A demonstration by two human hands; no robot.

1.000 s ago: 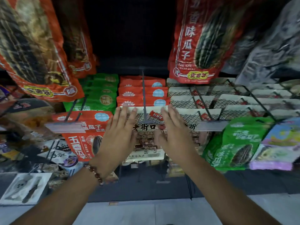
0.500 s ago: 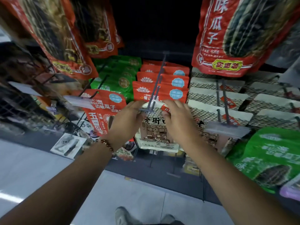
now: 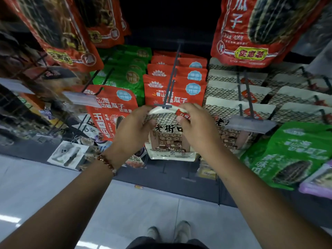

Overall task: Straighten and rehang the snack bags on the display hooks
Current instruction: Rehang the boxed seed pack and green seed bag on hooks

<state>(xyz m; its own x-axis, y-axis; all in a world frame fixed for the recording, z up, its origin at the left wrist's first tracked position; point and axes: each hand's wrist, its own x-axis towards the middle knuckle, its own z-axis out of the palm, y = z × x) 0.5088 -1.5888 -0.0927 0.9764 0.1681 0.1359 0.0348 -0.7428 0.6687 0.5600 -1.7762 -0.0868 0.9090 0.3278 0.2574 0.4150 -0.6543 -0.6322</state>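
A white snack bag [image 3: 169,139] with a brick-house drawing hangs at the front tip of the centre display hook [image 3: 173,76]. My left hand [image 3: 132,129] pinches the bag's top left corner. My right hand [image 3: 195,126] pinches its top right corner by the red label. The bag's upper edge sits right at the hook's end bar. Behind it on the same hook hang red snack bags [image 3: 175,87].
Big red seed bags [image 3: 251,29] hang overhead left and right. Green bags [image 3: 125,76] and a red bag [image 3: 111,108] hang at left, white net-print bags [image 3: 239,90] and a green bag [image 3: 294,153] at right. Price-tag holders [image 3: 251,124] jut out. Grey floor and my shoes below.
My hands went from lying flat against the white bag to pinching its top corners. The bag has come forward to the hook's tip, and my view has tilted down.
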